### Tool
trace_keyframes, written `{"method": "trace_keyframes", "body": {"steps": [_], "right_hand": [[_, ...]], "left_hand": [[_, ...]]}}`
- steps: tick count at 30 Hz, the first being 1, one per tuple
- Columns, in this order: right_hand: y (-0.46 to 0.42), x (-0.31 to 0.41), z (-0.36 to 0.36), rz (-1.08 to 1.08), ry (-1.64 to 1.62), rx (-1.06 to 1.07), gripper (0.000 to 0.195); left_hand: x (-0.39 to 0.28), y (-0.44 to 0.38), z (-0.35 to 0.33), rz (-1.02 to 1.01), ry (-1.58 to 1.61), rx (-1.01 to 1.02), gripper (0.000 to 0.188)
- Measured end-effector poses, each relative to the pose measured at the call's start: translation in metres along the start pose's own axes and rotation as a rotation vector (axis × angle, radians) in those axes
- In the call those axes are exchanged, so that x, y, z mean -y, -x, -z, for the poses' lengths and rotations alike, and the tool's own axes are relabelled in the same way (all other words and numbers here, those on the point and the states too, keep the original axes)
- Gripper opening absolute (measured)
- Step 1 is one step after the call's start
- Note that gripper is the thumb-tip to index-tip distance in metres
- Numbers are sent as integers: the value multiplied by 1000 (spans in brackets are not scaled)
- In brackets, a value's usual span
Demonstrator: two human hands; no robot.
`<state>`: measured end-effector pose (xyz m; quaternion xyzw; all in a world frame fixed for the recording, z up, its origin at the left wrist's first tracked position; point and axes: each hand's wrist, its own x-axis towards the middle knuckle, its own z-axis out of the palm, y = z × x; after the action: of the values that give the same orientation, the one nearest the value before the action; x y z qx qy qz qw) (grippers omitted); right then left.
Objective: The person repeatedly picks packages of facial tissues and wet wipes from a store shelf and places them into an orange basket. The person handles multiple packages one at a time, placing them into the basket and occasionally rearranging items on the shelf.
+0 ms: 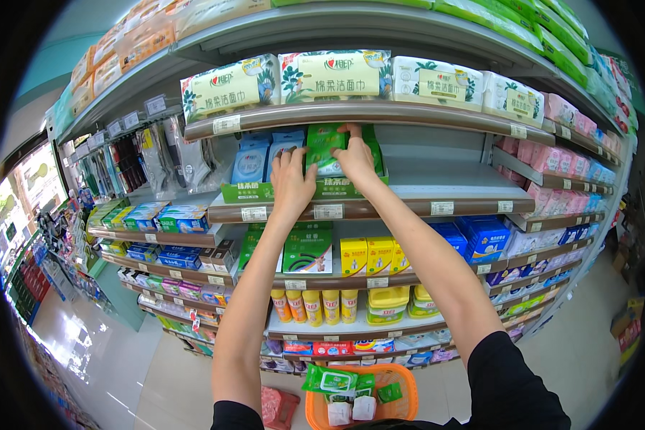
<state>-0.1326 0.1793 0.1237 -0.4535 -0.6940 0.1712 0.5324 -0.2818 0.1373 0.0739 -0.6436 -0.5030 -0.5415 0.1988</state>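
Observation:
Both my hands reach into a green display box (247, 192) on the shelf at chest height. My right hand (356, 158) holds a green pack of wipes (322, 142), thumb across its front and a finger over its top right edge. Just left of it, my left hand (291, 180) has its fingers spread in front of a blue pack (286, 144); its palm side is hidden, and no held item shows. Another blue pack (249, 161) stands at the box's left end. More green packaging (375, 153) shows behind my right hand.
Above hangs a shelf edge (355, 112) bearing soft tissue packs (336, 75). Below are green mosquito-coil boxes (307, 252), yellow boxes (366, 257) and spray cans (313, 307). An orange basket (408, 395) holding several packs stands on the floor beside a red stool (285, 408).

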Motion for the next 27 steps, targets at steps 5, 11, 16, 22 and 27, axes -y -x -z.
{"method": "trace_keyframes", "body": {"steps": [5, 11, 16, 22, 27], "right_hand": [[0, -12, 9, 67, -351, -54, 40], [56, -12, 29, 114, -604, 69, 36], [128, -24, 60, 123, -728, 122, 70], [182, -86, 70, 16, -589, 208, 64], [243, -156, 82, -238, -409, 467, 24]], "left_hand": [[-15, 1, 1, -98, 183, -119, 42], [-55, 21, 34, 150, 770, 12, 48], [-86, 63, 46, 314, 1047, 205, 65], [-76, 165, 27, 417, 1020, 370, 53], [-66, 277, -8, 582, 1079, 512, 48]]}}
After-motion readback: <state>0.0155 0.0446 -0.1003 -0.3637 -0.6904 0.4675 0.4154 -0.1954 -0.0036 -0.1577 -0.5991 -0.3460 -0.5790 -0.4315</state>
